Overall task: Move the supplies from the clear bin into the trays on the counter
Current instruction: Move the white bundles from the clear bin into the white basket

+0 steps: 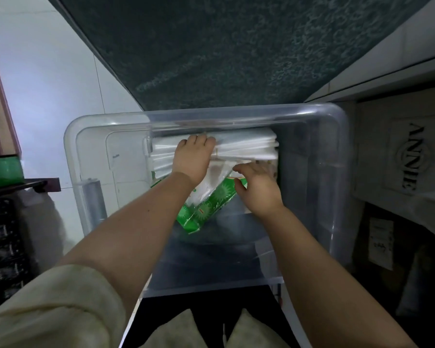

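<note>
A clear plastic bin (337, 146) stands on the floor below me. At its far end lies a stack of white plastic bags (249, 144). My left hand (194, 156) rests on top of that stack, fingers curled over its far edge. A green-and-white printed packet (206, 209) lies tilted just in front of the stack. My right hand (259, 184) is beside it, thumb against the packet's upper edge and fingers spread toward the stack. A roll of clear film (93, 197) stands in the bin's left side. No trays are in view.
A dark green patterned mat (224, 46) covers the floor beyond the bin. A cardboard box with printed letters (399, 156) sits under a white shelf (387, 79) on the right. Stacked boxes (0, 146) and dark crates (3, 247) stand on the left.
</note>
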